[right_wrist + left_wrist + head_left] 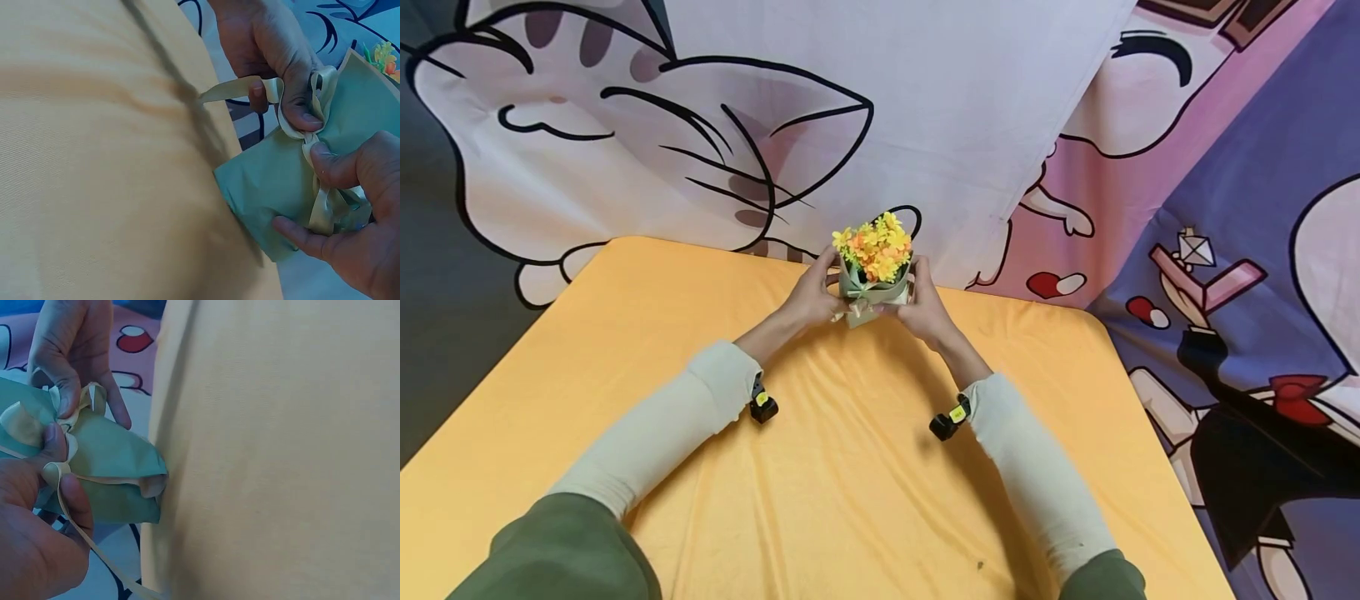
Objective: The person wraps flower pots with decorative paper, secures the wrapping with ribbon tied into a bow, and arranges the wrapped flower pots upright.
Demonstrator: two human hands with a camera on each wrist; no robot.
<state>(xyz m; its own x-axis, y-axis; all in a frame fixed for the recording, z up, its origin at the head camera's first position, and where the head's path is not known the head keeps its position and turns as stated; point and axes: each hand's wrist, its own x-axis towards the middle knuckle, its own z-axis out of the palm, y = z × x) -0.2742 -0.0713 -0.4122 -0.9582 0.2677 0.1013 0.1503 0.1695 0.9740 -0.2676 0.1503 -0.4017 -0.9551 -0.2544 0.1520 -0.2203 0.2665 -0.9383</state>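
Observation:
A small bouquet of yellow and orange flowers [876, 246] is held upright at the far edge of the table, between both hands. Its pale green wrapping paper [265, 165] is tied with a cream ribbon [322, 215] that has a bow at the waist. My left hand [808, 292] grips the bouquet from the left, thumb near the knot, and a ribbon tail runs over its fingers. On the other side my right hand [922, 308] holds the bouquet, thumb pressed on the ribbon beside the knot. Fingers behind the paper are partly hidden.
A yellow cloth [820, 467] with soft folds covers the table. Cartoon-printed curtains [955, 108] hang right behind and to the right of it. A small camera [763, 407] is strapped to the left wrist, another camera [950, 419] to the right.

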